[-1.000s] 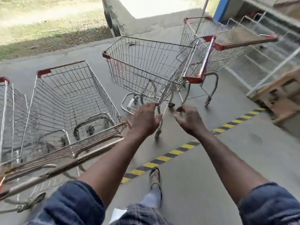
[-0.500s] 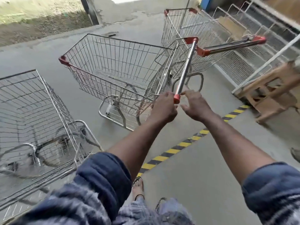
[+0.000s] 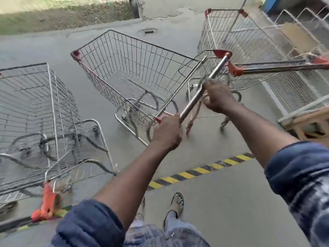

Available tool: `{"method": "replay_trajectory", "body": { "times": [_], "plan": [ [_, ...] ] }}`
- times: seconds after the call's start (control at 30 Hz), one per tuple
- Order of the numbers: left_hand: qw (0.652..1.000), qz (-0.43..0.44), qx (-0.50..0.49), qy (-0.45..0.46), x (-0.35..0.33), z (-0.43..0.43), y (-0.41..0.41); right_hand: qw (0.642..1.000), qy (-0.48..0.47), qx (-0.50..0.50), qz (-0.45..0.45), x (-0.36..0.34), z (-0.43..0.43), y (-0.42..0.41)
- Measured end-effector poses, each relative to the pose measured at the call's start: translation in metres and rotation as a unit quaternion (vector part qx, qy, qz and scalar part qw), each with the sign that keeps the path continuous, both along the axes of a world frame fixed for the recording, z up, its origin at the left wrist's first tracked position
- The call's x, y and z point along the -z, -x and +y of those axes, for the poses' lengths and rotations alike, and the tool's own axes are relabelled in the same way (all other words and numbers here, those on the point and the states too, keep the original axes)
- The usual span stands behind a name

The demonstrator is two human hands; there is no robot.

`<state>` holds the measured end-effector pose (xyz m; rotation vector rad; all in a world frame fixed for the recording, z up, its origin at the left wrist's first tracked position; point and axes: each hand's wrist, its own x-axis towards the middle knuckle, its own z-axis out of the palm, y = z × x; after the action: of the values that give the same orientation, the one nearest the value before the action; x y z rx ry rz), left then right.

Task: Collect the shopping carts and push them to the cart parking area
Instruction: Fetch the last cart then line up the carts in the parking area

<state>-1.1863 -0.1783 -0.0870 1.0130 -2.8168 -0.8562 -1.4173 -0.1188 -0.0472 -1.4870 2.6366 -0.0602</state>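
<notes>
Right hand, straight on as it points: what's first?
The right hand grips the handle bar; straight on, it would likely meet the middle cart at its rear wire panel, though depth is unclear.

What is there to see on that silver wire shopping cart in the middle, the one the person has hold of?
The silver wire shopping cart is an empty metal-mesh basket with red plastic corner caps on a tubular frame. It stands upright on the grey concrete floor, beyond the yellow-and-black striped line. Its shiny metal handle bar has red end pieces. The left hand grips the bar's near end, and the right hand grips it further along.
</notes>
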Motion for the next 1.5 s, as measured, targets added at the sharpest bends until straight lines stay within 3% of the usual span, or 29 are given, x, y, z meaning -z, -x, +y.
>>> {"method": "replay_trajectory", "body": {
  "times": [0.13,0.3,0.53,0.67,0.73,1.0,1.2,1.37,1.5],
  "plan": [
    [0.999,-0.044,-0.010,0.029,-0.003,-0.012,-0.036,0.992,-0.062,-0.096,0.052,0.001,-0.024,0.025],
    [0.995,-0.083,-0.043,0.020,-0.006,-0.039,-0.101,0.988,-0.071,-0.125,0.048,0.020,-0.036,0.016],
    [0.976,-0.139,-0.123,0.114,-0.015,-0.086,-0.186,0.988,-0.020,-0.154,-0.016,0.033,-0.035,-0.079],
    [0.941,-0.233,-0.161,0.183,-0.021,-0.118,-0.216,0.985,0.006,-0.155,-0.072,0.037,-0.035,-0.145],
    [0.935,-0.256,-0.172,0.174,-0.021,-0.131,-0.228,0.986,0.022,-0.144,-0.084,0.042,-0.031,-0.171],
    [0.974,-0.142,-0.153,0.092,-0.007,-0.111,-0.261,0.992,0.075,-0.085,-0.062,0.043,0.015,-0.211],
    [0.984,-0.040,-0.163,0.057,-0.004,-0.033,-0.284,0.992,0.124,-0.014,-0.029,0.053,0.066,-0.224],
    [0.986,-0.046,-0.129,0.093,-0.003,0.014,-0.306,0.984,0.155,0.046,0.069,0.061,0.106,-0.255],
    [0.985,-0.055,-0.131,0.100,-0.004,0.017,-0.308,0.984,0.156,0.019,0.088,0.073,0.120,-0.253]
  ]
}}
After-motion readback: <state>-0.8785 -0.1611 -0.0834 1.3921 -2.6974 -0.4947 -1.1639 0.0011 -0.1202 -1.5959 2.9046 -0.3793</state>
